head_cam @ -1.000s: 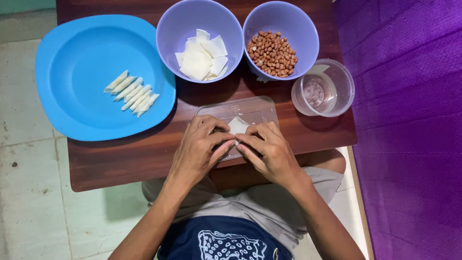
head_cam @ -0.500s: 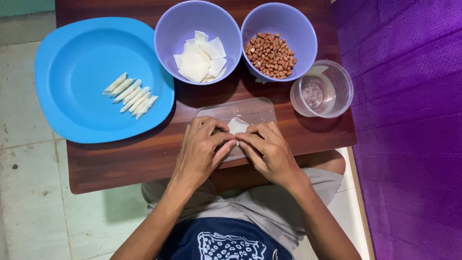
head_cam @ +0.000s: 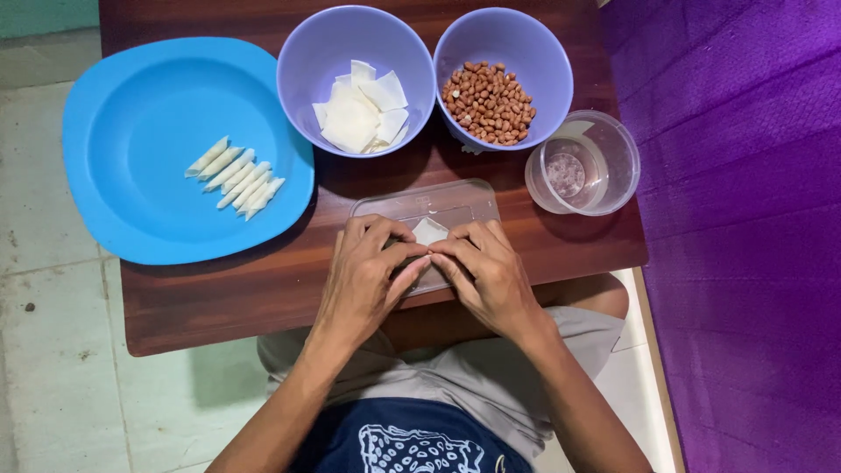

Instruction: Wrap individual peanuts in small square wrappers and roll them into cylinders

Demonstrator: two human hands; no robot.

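Now both hands are working over a clear flat plastic lid (head_cam: 455, 200) at the near edge of the dark brown wooden tabletop (head_cam: 219, 289). L hand (head_cam: 368, 271) and R hand (head_cam: 491, 276) are pinching a small white dough wrapper (head_cam: 429, 231), fingertips meeting at its near side. Behind: lavender bowl w/ white wrapper squares (head_cam: 355, 118), lavender bowl w/ peanuts (head_cam: 489, 101), clear round tub (head_cam: 583, 162). Left: blue plastic plate (head_cam: 131, 210) w/ finished white rolls (head_cam: 235, 177).

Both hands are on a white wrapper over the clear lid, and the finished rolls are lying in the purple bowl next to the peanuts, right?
Not quite. The head view shows the finished rolls lying on the blue plate; the purple bowl holds flat wrappers. The left hand and right hand are on the white wrapper.
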